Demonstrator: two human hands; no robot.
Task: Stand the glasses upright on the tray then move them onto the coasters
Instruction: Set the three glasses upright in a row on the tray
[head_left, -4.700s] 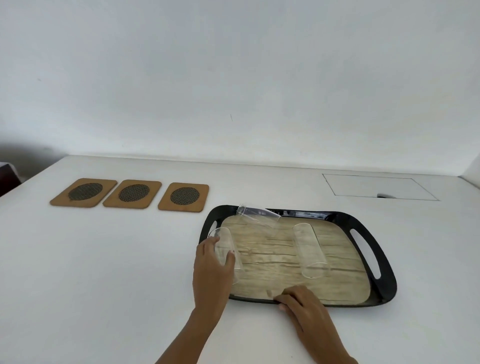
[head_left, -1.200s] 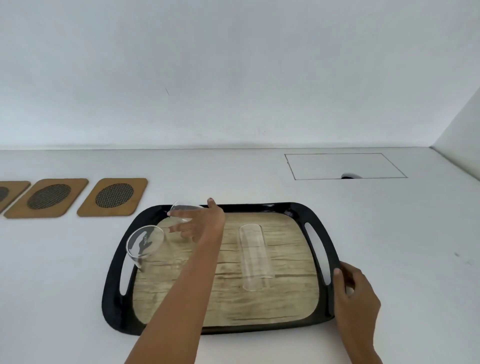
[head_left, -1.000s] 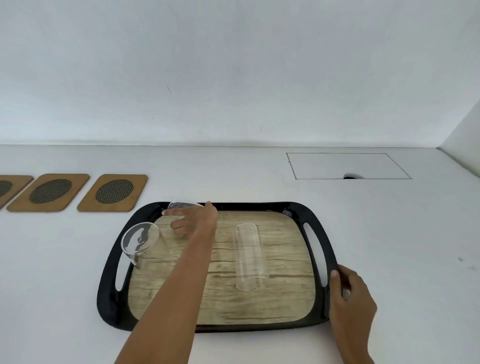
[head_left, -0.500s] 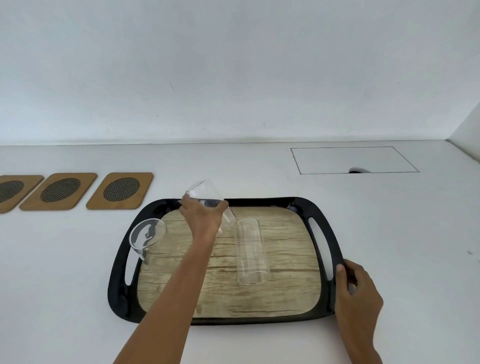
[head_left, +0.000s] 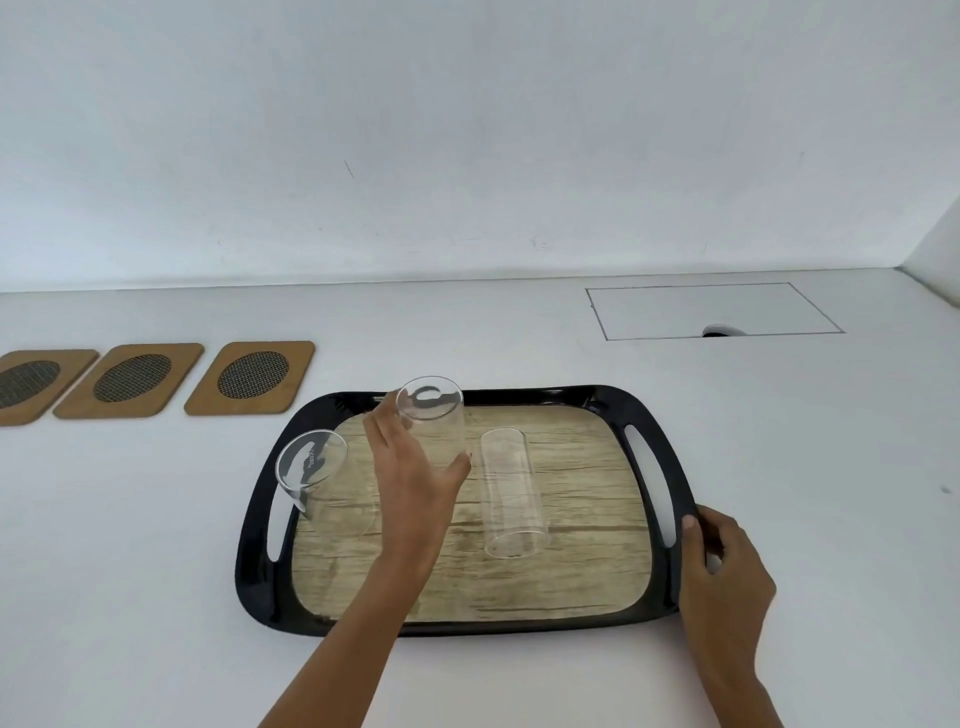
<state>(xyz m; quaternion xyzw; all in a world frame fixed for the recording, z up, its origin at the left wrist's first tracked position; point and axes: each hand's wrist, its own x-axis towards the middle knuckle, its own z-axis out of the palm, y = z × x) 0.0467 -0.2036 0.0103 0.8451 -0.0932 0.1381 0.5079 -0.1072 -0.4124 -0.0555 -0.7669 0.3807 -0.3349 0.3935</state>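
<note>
A black tray (head_left: 257, 545) with a wood-pattern floor lies on the white table. Three clear glasses are on it. One glass (head_left: 317, 478) stands upright at the tray's left. My left hand (head_left: 410, 478) is shut on a second glass (head_left: 434, 421), held nearly upright near the tray's far edge. The third glass (head_left: 509, 491) lies on its side in the middle. My right hand (head_left: 722, 566) grips the tray's right rim. Three brown coasters (head_left: 252, 376) (head_left: 130, 379) (head_left: 31, 384) with dark mesh ovals sit in a row to the far left.
A rectangular outline with a small notch (head_left: 711, 312) is set into the table at the far right. A white wall runs along the table's back edge, and a side wall closes the far right corner.
My left hand set the first glass upright at the tray's left, then took the second glass at the far edge and has tipped it up. My right hand moved from the front rim to the right rim.
</note>
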